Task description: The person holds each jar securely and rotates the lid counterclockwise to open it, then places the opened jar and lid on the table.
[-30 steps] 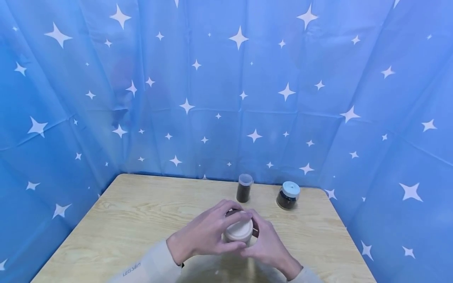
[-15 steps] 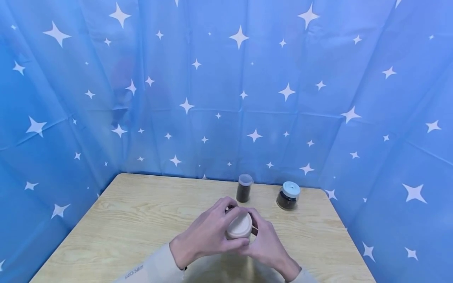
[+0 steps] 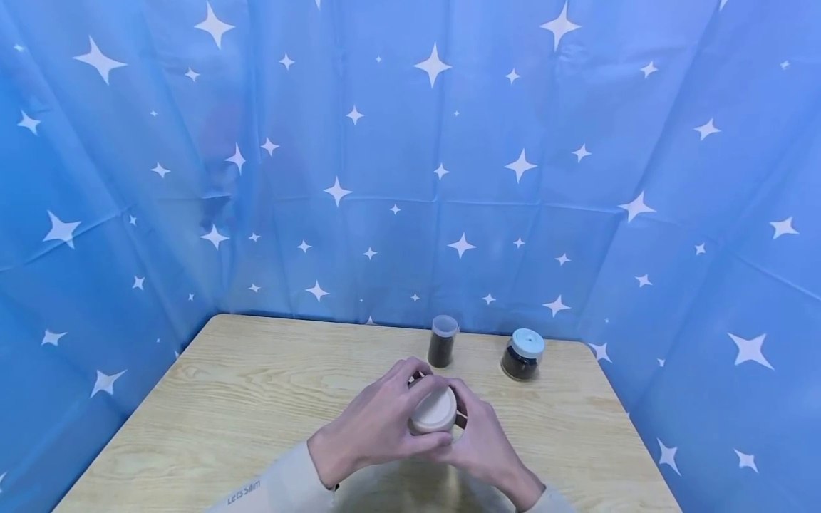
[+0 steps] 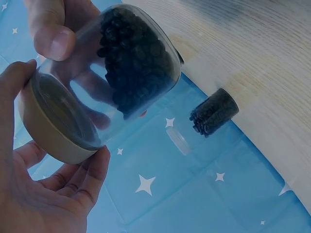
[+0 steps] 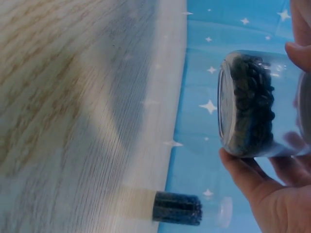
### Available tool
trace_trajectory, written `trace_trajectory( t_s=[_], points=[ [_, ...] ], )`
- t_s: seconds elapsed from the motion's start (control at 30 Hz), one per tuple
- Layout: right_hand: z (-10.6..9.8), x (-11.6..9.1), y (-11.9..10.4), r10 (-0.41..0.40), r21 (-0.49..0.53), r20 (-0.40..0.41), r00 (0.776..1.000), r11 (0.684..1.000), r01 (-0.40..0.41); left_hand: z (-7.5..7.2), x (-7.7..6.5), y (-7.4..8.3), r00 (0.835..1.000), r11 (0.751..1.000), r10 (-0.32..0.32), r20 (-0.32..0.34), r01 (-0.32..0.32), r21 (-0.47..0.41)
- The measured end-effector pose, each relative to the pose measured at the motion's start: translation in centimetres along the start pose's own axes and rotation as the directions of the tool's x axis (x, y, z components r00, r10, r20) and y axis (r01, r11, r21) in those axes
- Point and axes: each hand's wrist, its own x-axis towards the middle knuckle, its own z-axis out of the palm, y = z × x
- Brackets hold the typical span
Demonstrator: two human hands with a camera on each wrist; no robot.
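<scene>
Clear jar (image 4: 138, 63), lid up in both hands toward the tabletop's (image 3: 256, 392) near side.
I see the left hand (image 3: 378, 420) gripping its cream lid (image 3: 434, 411), the right hand (image 3: 479, 438) curled round its body; whether the base touches down, I cannot tell. Slim jar (image 3: 441, 345) near the far edge, blue-lidded jar (image 3: 522, 356) near the far right corner.

Through the head camera I look forward and down at the table (image 3: 256, 399), past its far edge and two far corners to the starry curtain (image 3: 398, 142). My left wrist camera sits close by the jar (image 4: 141, 63), and tips that far edge on a slant. My right wrist camera, close too, turns it nearly upright. Both wrist views share the jar and the small tub (image 5: 177, 208).
</scene>
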Motion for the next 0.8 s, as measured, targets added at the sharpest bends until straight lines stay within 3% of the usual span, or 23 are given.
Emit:
trace_trajectory(
  t_s=[0.17, 0.33, 0.47, 0.63, 0.8],
  points=[
    [-0.1, 0.1, -0.1, 0.048, 0.004, 0.002, 0.999, 0.999, -0.048, 0.1, 0.1, -0.2, 1.0, 1.0, 0.009, 0.001, -0.009, 0.009],
    [-0.3, 0.0, 0.1, 0.039, 0.008, 0.014, 0.999, 0.999, -0.039, 0.0, 0.4, -0.5, 0.999, 0.998, 0.051, 0.019, -0.051, 0.032],
    [-0.4, -0.1, 0.2, 0.04, 0.016, 0.024, 0.999, 0.999, -0.041, -0.6, 0.6, -0.9, 0.993, 0.995, 0.097, 0.069, -0.098, 0.013],
    [-0.8, 0.0, 0.4, 0.021, 0.019, 0.04, 0.999, 1.0, -0.022, -1.4, 0.5, -1.5, 0.969, 0.981, 0.193, 0.153, -0.191, -0.031],
    [-1.4, 0.0, 0.7, -0.026, 0.016, 0.081, 0.996, 1.0, 0.025, -1.5, 0.5, -1.9, 0.932, 0.939, 0.338, 0.13, -0.342, 0.012]
  ],
)
